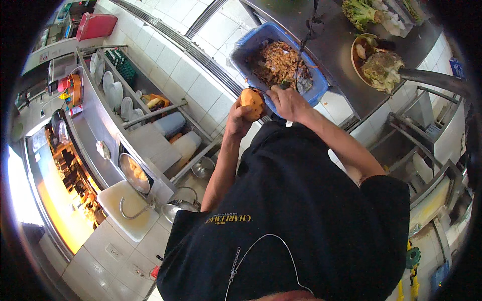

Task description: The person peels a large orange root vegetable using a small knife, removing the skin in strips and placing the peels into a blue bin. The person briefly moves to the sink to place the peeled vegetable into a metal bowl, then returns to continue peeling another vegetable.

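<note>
My left hand grips a peeled, orange-fleshed vegetable or fruit with facets and small dark spots. Close to its right side, my right hand is closed around a small dark tool; the fingers hide most of it, so its kind is unclear. Both hands are over the near edge of a blue plastic bin, lined with a clear bag. Orange-brown peelings and scraps lie inside it. On the left-hand counter, a round metal bowl holds several orange-yellow pieces.
At the upper right, a steel table bears a broccoli head and a bowl with cauliflower. To the left stand a dish rack with white plates and a white cutting board. A metal floor drain runs across the tiles.
</note>
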Demonstrator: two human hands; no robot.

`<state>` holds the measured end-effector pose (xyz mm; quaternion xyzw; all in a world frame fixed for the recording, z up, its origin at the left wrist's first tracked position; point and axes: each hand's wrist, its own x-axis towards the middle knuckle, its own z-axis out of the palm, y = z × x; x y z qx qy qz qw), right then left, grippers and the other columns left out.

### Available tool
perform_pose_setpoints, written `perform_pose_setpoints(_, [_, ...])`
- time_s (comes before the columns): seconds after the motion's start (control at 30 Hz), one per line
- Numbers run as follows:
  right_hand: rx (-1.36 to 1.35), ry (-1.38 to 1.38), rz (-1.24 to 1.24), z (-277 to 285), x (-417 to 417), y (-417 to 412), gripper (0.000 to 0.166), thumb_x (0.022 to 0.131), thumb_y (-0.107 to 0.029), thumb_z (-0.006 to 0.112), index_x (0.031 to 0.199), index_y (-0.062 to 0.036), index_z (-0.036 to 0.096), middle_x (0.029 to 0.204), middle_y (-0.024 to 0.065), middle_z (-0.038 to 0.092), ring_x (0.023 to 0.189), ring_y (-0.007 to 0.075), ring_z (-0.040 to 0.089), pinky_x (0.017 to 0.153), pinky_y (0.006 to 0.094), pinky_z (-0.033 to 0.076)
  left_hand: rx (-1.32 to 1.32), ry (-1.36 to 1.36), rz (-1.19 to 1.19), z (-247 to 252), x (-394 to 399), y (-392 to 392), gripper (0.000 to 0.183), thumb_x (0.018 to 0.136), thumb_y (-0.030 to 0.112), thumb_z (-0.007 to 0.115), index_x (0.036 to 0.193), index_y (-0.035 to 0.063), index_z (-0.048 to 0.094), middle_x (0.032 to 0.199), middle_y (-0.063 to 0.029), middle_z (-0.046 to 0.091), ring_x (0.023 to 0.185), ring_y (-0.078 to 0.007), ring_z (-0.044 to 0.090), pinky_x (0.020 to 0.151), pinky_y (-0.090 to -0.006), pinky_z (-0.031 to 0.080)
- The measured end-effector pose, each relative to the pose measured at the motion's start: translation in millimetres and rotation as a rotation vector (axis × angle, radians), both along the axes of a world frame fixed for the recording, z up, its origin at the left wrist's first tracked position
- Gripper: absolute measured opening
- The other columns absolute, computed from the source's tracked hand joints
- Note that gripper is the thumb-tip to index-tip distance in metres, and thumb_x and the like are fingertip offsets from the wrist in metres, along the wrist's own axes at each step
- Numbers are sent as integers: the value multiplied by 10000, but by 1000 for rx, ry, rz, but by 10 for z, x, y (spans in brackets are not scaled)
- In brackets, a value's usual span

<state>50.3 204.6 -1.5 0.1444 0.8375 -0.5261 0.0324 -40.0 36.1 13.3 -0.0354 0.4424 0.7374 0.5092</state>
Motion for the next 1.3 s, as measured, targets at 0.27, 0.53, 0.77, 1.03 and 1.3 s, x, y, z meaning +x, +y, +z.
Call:
perform_pose_setpoints(0.27, [155, -117, 1, -391, -8, 35, 376, 991, -347, 418, 973, -9, 581, 735, 287, 624, 725, 489, 617, 640, 562, 484, 101, -40, 27, -149, 18, -148, 605, 692, 199, 645, 1246, 30, 470, 1102, -119, 575, 986, -258, 598, 855, -424, 519])
perform_pose_setpoints(0.53, [23, 73, -9, 42, -82, 36, 394, 997, -342, 396, 956, 3, 582, 752, 315, 611, 760, 491, 608, 662, 564, 482, 56, -9, 22, -209, -33, -152, 634, 681, 189, 659, 1254, 4, 460, 1112, -118, 590, 996, -229, 605, 875, -366, 514])
perform_pose_setpoints(0.77, [208, -60, -5, -334, 140, 143, 390, 998, -343, 403, 928, 7, 560, 761, 316, 625, 753, 461, 639, 651, 549, 500, 61, 25, -72, -127, 24, -165, 666, 663, 210, 663, 1257, -14, 462, 1101, -115, 596, 982, -225, 621, 874, -378, 523])
perform_pose_setpoints(1.03, [204, -24, -66, -314, 128, 101, 350, 993, -315, 409, 904, -7, 549, 693, 296, 611, 707, 485, 617, 639, 557, 489, -3, 117, -55, -97, 14, -96, 673, 648, 207, 683, 1246, -10, 464, 1092, -114, 602, 973, -231, 623, 858, -369, 526])
perform_pose_setpoints(1.3, [308, 146, -30, -194, 132, 45, 366, 990, -340, 415, 965, 7, 530, 692, 285, 618, 706, 490, 621, 643, 557, 485, 57, 53, 21, 21, -38, -42, 620, 676, 228, 647, 1222, -16, 482, 1099, -129, 602, 960, -249, 623, 827, -375, 530])
